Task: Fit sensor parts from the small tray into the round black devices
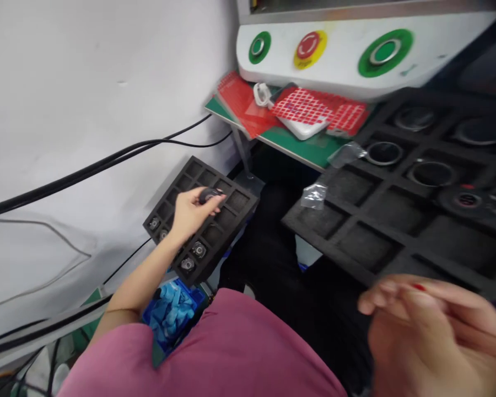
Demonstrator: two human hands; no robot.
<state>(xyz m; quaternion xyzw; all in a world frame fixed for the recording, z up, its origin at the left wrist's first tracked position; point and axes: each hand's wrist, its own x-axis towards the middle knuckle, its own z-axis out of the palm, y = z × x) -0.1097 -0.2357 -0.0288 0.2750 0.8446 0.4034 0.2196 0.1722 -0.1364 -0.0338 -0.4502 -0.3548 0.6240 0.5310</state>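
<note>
My left hand (194, 212) grips a black rounded watch-like piece (209, 195) above the left black foam tray (236, 201). Several small round watch-like parts (199, 250) lie in that tray's near and left pockets. At the lower right, my right hand (434, 331) is closed in a pinch, blurred by motion. A small red bit (419, 286) shows at its fingertips. Beyond it lies a larger black foam tray (357, 215) with several round, dark-faced watch cases (383, 153) in its far pockets. A black piece with a red mark (465, 199) sits at the right.
A machine panel (334, 63) with two green buttons and a red stop button spans the back. Red sticker sheets (301, 106) and a white device lie on the green shelf (314, 150). Clear plastic scraps (314, 196) rest on the tray. Black cables (107, 168) cross the left side.
</note>
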